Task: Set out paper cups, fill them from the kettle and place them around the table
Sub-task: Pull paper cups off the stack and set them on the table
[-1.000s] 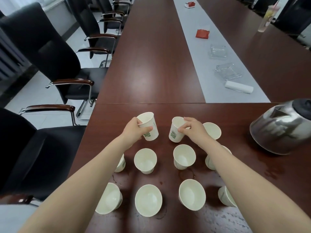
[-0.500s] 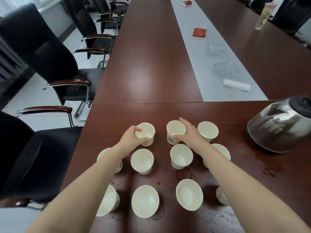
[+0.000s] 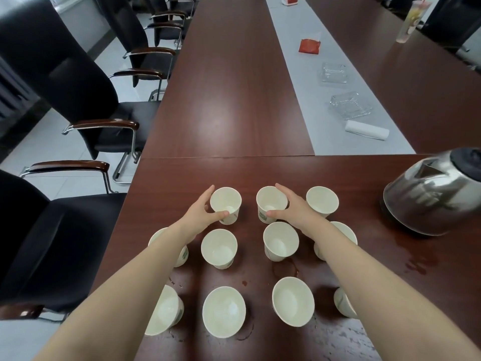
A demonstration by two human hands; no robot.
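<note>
Lowered since a second ago onto the near end of the table (image 3: 234, 100), left cup (image 3: 226, 204) gripped in left hand (image 3: 200, 217), right cup (image 3: 270, 201) in right hand (image 3: 291, 211) (probably squaring rows for filling).

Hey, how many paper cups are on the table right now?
11. Far row: left cup, middle cup, right cup. Middle-row cups: four. Near-row cups: four. Arms partly cover three; more could hide underneath.

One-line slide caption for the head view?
Left hand grips the far-left white paper cup, right hand the far-middle white paper cup; rounded steel kettle stands right on the dark wooden table.
</note>
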